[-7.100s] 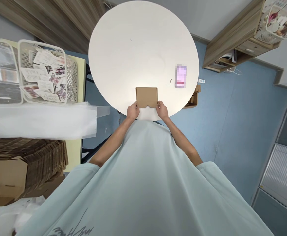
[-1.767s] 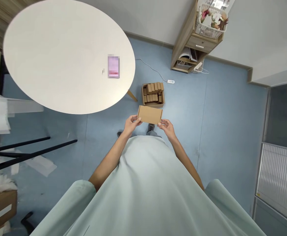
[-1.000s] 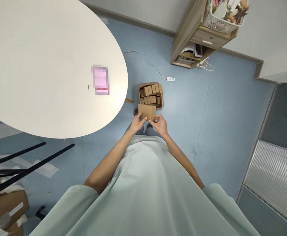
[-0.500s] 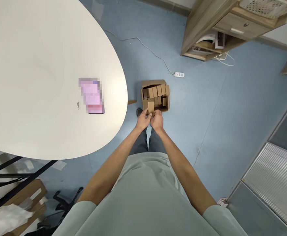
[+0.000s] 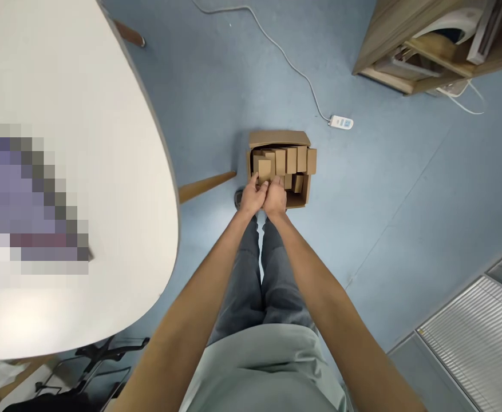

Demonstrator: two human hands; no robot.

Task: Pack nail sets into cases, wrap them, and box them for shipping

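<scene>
Carton (image 5: 279, 138) stands open on the floor (image 5: 375, 189); over its left part, our left hand (image 5: 253, 196) pinches a small brown box (image 5: 264, 169). Our right hand (image 5: 276, 197), fingers curled, sits over the carton's near edge; whether it grips the box, we cannot tell. Other cardboard boxes (image 5: 291, 160) line the carton's far side.

No text can be read. Marks on the power strip (image 5: 342, 122) are too small; the item (image 5: 14, 200) inside the tabletop's (image 5: 143, 240) right edge is blurred.
</scene>
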